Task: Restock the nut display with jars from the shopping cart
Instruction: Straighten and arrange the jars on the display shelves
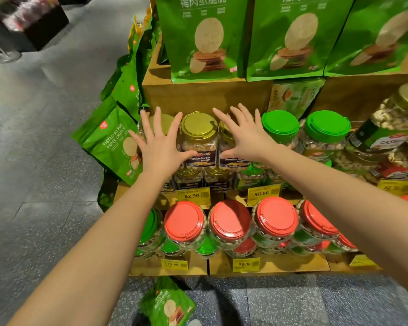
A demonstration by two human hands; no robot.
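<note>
Three gold-lidded nut mix jars stand in a row on the upper step of the wooden display (205, 95). The middle jar (199, 140) shows fully between my hands. My left hand (160, 142) is spread with straight fingers over the left jar (165, 121). My right hand (245, 135) is spread the same way over the right jar (229, 158). Neither hand curls round a jar. More gold-lidded jars (189, 178) sit one tier below. The shopping cart is out of view.
Green-lidded jars (279, 127) stand to the right, red-lidded jars (184, 222) on the lowest step. Green snack bags (205, 36) fill the top shelf and hang at the left (113, 142). One bag (167, 304) lies on the floor by my feet. Yellow price tags (193, 195) line the shelf edges.
</note>
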